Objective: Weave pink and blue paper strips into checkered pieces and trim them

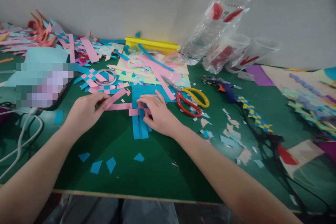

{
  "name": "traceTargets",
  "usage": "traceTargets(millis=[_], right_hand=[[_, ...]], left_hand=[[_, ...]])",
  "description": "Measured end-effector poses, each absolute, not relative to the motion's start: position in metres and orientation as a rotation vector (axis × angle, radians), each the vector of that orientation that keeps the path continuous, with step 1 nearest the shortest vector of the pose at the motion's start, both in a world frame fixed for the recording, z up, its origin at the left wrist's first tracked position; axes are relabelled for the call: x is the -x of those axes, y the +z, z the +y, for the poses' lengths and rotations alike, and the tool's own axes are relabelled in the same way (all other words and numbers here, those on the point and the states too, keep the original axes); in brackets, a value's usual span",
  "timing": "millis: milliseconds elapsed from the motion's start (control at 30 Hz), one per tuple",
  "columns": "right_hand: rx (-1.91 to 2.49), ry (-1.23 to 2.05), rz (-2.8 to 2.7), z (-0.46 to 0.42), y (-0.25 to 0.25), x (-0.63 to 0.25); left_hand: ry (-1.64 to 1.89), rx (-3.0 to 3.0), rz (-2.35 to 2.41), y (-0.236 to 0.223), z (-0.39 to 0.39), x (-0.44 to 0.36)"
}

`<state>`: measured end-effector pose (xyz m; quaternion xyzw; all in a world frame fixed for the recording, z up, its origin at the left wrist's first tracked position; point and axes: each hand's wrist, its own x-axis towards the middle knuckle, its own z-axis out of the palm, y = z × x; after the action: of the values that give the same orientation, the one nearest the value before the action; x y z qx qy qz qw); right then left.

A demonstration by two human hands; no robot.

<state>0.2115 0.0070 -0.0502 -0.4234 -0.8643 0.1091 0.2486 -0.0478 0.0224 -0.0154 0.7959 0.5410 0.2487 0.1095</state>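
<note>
My left hand (pixel 88 110) pinches the end of a pink paper strip (pixel 119 106) between thumb and fingers. The strip runs right into a small weave of blue paper strips (pixel 139 131) and pink ones, lying on the table. My right hand (pixel 157 113) is on the right side of this weave, with curled fingers and thumb holding it and covering part of the crossing. Behind the weave lies a larger blue paper piece (pixel 139 90). Scissors (pixel 193 101) with red and yellow handles lie beyond my right hand, their blades over paper scraps.
A phone (pixel 51 87) with a white cable (pixel 19 140) stands at left, near a tape roll (pixel 105 77). Woven pieces and strips pile along the wall. A plastic bottle (pixel 210 24), cups (pixel 252 54) and a glue gun (pixel 225 89) are at right. Blue scraps (pixel 96 166) lie in front.
</note>
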Motion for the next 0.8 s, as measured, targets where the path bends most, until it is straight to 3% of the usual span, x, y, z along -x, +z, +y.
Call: traceTargets(millis=[400, 800], right_hand=[[1.088, 0.253, -2.242, 0.0082, -0.0512, -0.2122], [1.058, 0.242, -2.050, 0.0097, -0.0505, -0.2101]], left_hand=[[0.385, -2.424, 1.753, -0.0168, 0.0210, 0.0476], [0.460, -2.388, 1.442, -0.0167, 0.0198, 0.0410]])
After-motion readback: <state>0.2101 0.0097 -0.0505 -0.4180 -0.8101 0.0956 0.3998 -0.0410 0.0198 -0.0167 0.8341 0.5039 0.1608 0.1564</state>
